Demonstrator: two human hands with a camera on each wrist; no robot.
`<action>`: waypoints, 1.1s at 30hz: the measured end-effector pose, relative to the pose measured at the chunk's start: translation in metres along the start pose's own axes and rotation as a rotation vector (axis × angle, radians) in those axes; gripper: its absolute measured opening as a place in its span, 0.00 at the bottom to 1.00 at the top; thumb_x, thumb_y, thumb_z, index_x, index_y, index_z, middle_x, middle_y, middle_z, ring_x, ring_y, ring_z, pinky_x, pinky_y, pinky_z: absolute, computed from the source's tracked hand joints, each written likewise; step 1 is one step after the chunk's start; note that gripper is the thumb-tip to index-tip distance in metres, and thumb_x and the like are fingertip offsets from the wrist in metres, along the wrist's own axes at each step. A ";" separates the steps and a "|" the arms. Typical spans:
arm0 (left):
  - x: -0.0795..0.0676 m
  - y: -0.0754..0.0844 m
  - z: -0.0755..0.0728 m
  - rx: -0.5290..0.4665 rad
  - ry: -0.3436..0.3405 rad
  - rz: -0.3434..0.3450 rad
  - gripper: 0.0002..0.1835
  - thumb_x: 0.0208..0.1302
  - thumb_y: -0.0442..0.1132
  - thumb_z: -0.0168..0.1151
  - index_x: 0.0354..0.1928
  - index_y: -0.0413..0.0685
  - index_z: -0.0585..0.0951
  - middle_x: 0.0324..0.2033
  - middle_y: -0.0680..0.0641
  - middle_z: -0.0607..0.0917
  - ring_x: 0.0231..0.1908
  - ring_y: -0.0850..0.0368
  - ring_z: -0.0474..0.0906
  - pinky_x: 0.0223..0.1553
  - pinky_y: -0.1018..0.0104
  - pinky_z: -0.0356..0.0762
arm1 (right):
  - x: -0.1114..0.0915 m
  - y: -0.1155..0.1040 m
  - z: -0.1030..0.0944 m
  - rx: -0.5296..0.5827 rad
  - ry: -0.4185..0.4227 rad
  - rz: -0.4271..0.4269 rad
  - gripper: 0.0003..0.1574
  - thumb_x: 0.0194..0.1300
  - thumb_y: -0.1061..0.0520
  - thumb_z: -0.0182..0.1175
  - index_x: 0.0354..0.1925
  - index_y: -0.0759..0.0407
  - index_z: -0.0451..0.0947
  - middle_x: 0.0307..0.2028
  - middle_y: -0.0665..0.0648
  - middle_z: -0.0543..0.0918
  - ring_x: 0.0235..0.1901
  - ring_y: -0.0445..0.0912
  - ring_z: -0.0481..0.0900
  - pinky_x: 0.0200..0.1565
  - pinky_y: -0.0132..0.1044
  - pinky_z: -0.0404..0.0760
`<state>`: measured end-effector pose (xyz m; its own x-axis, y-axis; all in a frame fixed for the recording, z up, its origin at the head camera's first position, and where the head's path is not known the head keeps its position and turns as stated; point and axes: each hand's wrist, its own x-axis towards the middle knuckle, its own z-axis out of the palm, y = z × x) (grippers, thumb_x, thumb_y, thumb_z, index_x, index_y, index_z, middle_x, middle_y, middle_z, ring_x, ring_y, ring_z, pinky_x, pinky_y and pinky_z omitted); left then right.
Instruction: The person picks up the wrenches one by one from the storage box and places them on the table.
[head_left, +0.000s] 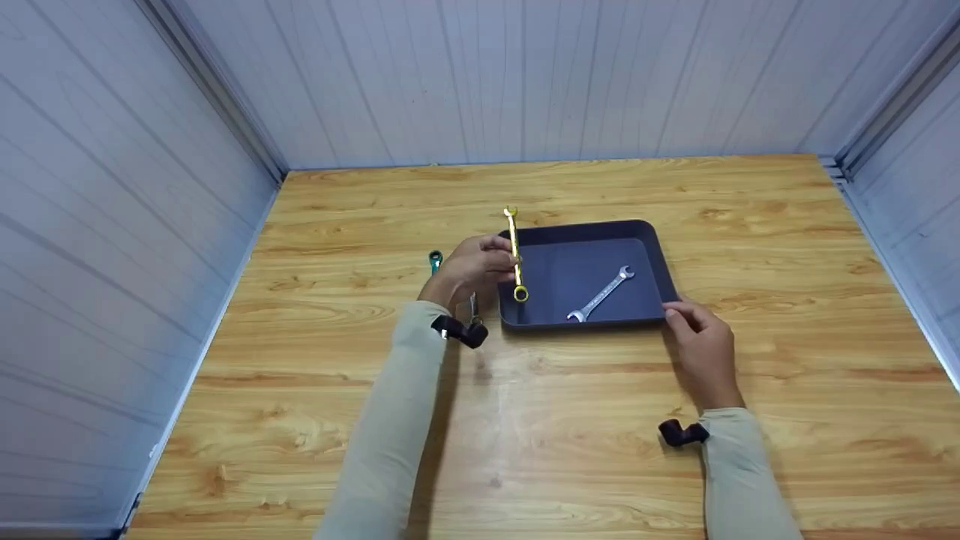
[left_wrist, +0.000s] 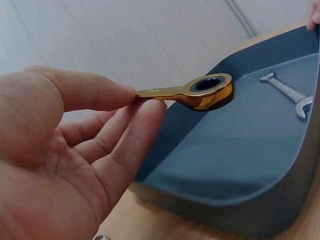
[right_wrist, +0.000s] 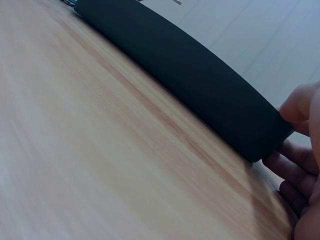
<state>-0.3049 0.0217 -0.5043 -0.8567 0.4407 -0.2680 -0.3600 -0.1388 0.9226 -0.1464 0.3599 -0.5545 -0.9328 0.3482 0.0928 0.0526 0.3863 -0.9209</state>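
Observation:
Between thumb and fingers, my left hand [head_left: 474, 264] pinches a gold ratcheting combination wrench [head_left: 514, 244] above the left side of a dark baking tray [head_left: 559, 274]. Its black-lined ring end [left_wrist: 212, 90] points out over the tray in the left wrist view. My right hand [head_left: 705, 346] grips the tray at its near right corner, thumb on the rim and fingers against the outside. Lying slanted on the tray floor is a silver open-end wrench [head_left: 602, 294], apart from both hands.
Left of the tray, a teal ratcheting wrench [head_left: 435, 260] lies on the wooden table [head_left: 360, 390], mostly hidden by my left hand. Another metal tool [head_left: 474, 306] shows partly beside the left wrist. Pale panel walls [head_left: 525, 82] enclose the table at the back and sides.

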 end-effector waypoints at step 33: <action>-0.023 -0.017 -0.064 0.043 0.163 -0.020 0.11 0.66 0.26 0.60 0.49 0.34 0.75 0.34 0.44 0.80 0.29 0.55 0.80 0.33 0.66 0.81 | 0.006 0.001 0.001 -0.008 0.001 -0.015 0.21 0.73 0.45 0.60 0.52 0.58 0.85 0.61 0.57 0.79 0.62 0.47 0.73 0.60 0.36 0.73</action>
<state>-0.3025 -0.0426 -0.5310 -0.8994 0.2931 -0.3242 -0.3640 -0.0919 0.9269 -0.1525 0.3618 -0.5553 -0.9333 0.3428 0.1073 0.0412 0.3989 -0.9161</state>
